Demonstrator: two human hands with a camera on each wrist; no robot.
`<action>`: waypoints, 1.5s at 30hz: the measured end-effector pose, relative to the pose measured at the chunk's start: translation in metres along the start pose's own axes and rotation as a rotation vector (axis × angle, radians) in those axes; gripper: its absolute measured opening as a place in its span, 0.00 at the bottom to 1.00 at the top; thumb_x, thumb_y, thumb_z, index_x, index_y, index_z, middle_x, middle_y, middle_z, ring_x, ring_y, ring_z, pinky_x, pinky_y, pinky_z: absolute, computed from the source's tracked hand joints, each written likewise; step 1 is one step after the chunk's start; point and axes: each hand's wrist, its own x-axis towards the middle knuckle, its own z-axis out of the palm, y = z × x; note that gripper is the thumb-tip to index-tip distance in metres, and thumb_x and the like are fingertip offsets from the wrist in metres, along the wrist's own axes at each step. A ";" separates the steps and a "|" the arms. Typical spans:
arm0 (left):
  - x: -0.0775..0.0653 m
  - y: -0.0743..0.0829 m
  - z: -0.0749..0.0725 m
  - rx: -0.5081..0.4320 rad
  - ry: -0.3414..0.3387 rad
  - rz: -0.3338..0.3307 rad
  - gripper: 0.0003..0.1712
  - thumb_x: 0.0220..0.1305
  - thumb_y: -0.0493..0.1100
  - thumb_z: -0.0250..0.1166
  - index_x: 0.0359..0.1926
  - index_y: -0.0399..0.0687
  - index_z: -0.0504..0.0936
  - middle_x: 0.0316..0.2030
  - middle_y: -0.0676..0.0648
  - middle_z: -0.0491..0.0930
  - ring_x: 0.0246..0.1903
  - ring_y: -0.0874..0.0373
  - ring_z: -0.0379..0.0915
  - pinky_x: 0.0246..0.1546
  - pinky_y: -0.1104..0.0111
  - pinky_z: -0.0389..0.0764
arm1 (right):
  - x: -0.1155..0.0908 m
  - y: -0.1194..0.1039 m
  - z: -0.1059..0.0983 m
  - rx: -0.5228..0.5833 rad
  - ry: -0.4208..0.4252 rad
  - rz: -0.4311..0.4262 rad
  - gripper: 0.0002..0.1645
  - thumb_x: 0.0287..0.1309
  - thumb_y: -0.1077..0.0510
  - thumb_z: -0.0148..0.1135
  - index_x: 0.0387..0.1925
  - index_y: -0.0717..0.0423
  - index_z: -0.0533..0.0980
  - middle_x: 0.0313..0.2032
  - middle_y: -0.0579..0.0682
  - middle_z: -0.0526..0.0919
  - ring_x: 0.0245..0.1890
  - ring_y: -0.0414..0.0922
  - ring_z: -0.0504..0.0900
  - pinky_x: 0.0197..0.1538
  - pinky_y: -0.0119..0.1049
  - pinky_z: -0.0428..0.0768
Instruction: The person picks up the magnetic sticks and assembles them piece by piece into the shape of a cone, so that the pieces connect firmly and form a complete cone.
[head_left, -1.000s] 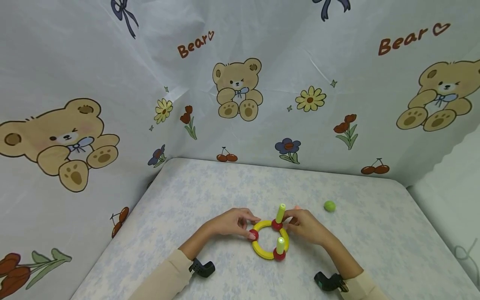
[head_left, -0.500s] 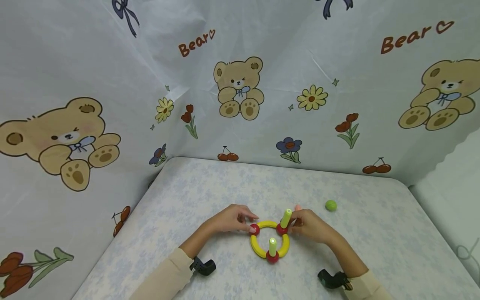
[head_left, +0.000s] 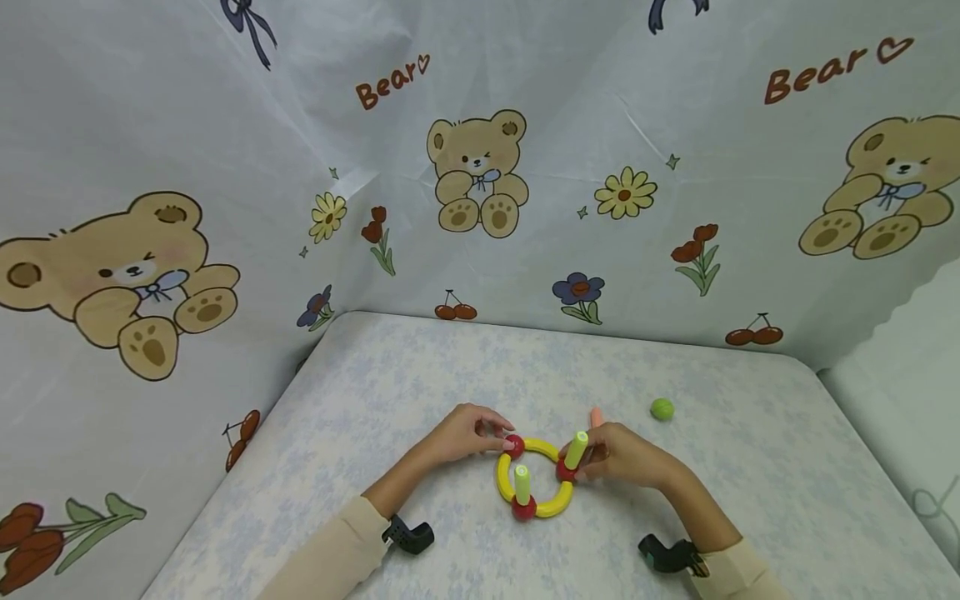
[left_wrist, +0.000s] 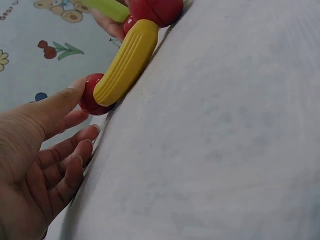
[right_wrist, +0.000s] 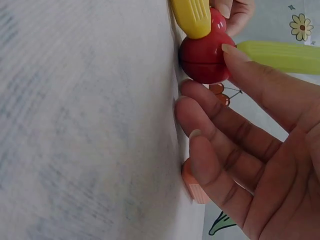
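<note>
Printed cloth (head_left: 570, 92): one, hung beyond the table at 12 o'clock.
Table (head_left: 352, 392): one, pale, mottled blue, bearing all items below.
Left hand (head_left: 459, 435): at the ring's 11 o'clock; thumb and forefinger pinch the far red ball (head_left: 513, 447), other fingers loosely bent.
Right hand (head_left: 626, 454): at 3 o'clock; thumb and forefinger narrow on the right red ball (head_left: 565, 472), other fingers half bent.
Ring (head_left: 503, 477): one, on the table between the hands — yellow arcs joined by three red balls, the near red ball (head_left: 523, 508) at 7 o'clock.
Green rods: two, one (head_left: 576, 450) standing tilted at 3 o'clock, one (head_left: 522, 484) at 7 o'clock; none seen at 11.
Pink piece (head_left: 596, 416): one, partly hidden, at 1 o'clock.
Green ball (head_left: 662, 409): one, at 2 o'clock, untouched.
Step, as judged: two-handed positioning of the ring.
Next move, as judged: calls for even pinches, kept low — uneven pulling might part the joints
</note>
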 end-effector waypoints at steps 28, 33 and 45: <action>0.001 -0.002 0.011 0.172 0.081 -0.024 0.16 0.63 0.53 0.73 0.51 0.58 0.89 0.32 0.64 0.80 0.26 0.67 0.69 0.28 0.72 0.72 | 0.002 -0.006 0.005 0.049 -0.105 0.053 0.14 0.57 0.66 0.73 0.44 0.50 0.86 0.39 0.46 0.88 0.35 0.45 0.82 0.37 0.32 0.81; 0.000 -0.005 0.008 0.178 0.040 0.006 0.16 0.63 0.51 0.74 0.52 0.58 0.89 0.34 0.64 0.81 0.25 0.66 0.70 0.27 0.73 0.73 | 0.001 -0.008 0.005 0.058 -0.139 0.054 0.15 0.57 0.66 0.73 0.46 0.51 0.85 0.39 0.48 0.88 0.35 0.46 0.83 0.37 0.33 0.82; 0.001 -0.003 0.011 0.120 0.094 -0.047 0.09 0.61 0.54 0.75 0.41 0.61 0.91 0.32 0.64 0.83 0.23 0.65 0.69 0.25 0.71 0.71 | -0.002 -0.009 0.005 0.148 -0.256 -0.017 0.17 0.61 0.68 0.67 0.50 0.51 0.83 0.40 0.60 0.86 0.35 0.53 0.85 0.38 0.35 0.84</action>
